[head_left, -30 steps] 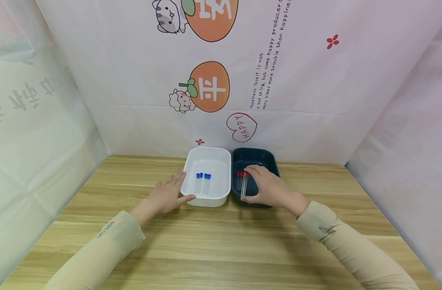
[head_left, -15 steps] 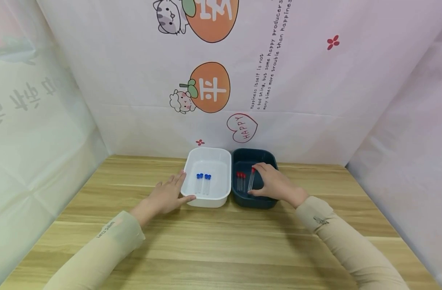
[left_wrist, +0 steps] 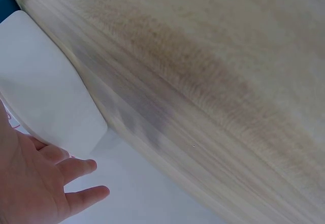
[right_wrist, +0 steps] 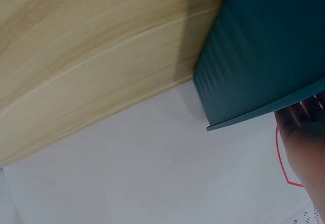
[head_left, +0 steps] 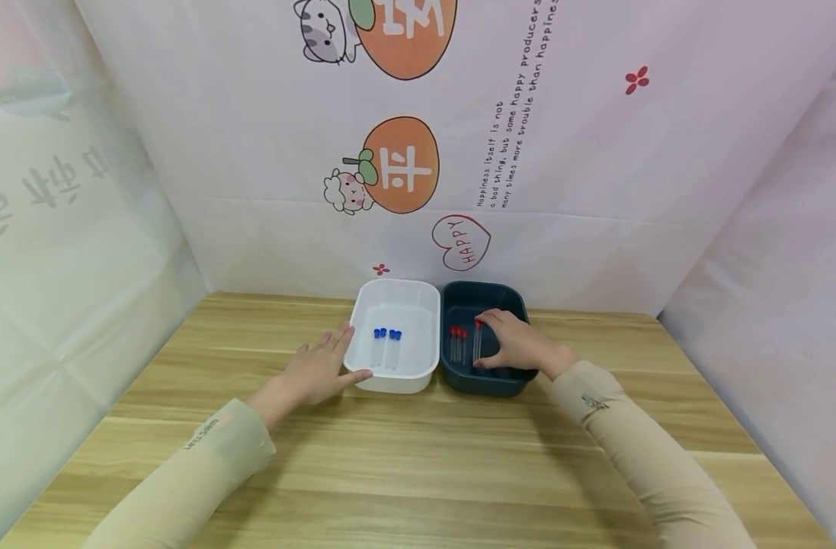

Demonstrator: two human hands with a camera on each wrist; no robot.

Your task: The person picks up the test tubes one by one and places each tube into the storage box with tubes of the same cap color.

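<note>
My right hand point(head_left: 520, 345) is in the dark teal bin point(head_left: 482, 387), holding a clear test tube point(head_left: 477, 347) with a red cap between the thumb and fingers. The tube stands nearly upright in view, its cap towards the far side. To its left in the same bin lies a row of red-capped test tubes point(head_left: 458, 347). My left hand point(head_left: 309, 376) touches the left side and near corner of the white bin point(head_left: 393, 385), fingers spread and fairly straight. Several blue-capped test tubes point(head_left: 386, 351) lie inside that bin. In the right wrist view, the bin's wall hides the right fingertips.
Both bins stand side by side at the back of the wooden table point(head_left: 404, 473). Behind them hangs a printed white cloth point(head_left: 562, 168), and white cloth also closes off the left and right sides.
My right hand has moved right with the red-capped tube, away from the other red-capped tubes. It shifts only slightly in the last half second. My left hand stays at the white bin.
</note>
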